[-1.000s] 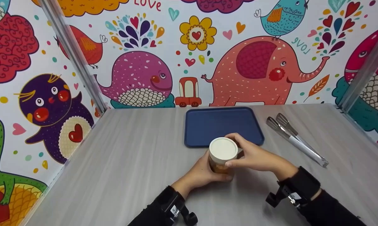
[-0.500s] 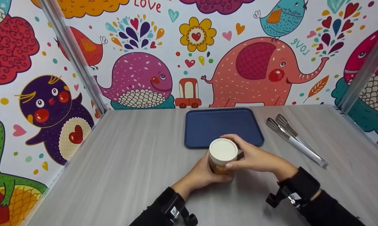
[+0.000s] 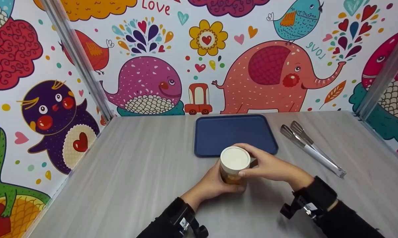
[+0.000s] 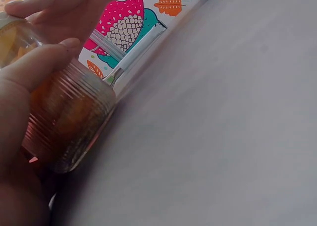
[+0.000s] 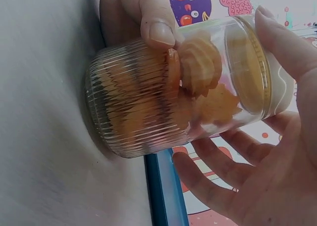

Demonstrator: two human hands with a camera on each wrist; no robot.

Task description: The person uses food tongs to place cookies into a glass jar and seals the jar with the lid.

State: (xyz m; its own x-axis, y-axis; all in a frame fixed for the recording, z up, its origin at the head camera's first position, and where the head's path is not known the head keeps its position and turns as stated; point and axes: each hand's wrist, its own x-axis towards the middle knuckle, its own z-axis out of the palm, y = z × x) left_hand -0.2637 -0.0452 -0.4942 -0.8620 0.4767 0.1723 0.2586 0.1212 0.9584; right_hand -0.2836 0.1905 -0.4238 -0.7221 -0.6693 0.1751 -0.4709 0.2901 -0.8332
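A clear ribbed jar [image 5: 143, 97] with a cream lid [image 3: 235, 158] stands upright on the table, just in front of the blue tray. Orange-brown pieces with wavy edges, like cookies [image 5: 200, 67], show through its glass. My left hand [image 3: 215, 181] grips the jar low on its body, with the thumb across the near side. My right hand [image 3: 268, 165] holds the lid from the right. Its thumb lies at the near side of the rim and its fingers reach round the far side. The lid sits on the jar's mouth.
Behind the jar lies a blue tray [image 3: 233, 135] on the grey table [image 3: 146, 165]. Metal tongs [image 3: 313, 148] lie to its right, heads pointing toward the back. Printed cartoon panels [image 3: 199, 62] wall in the back and sides, with metal posts at the corners.
The fingers of my right hand have shifted slightly left round the far side of the lid. My left hand and the jar stay in place.
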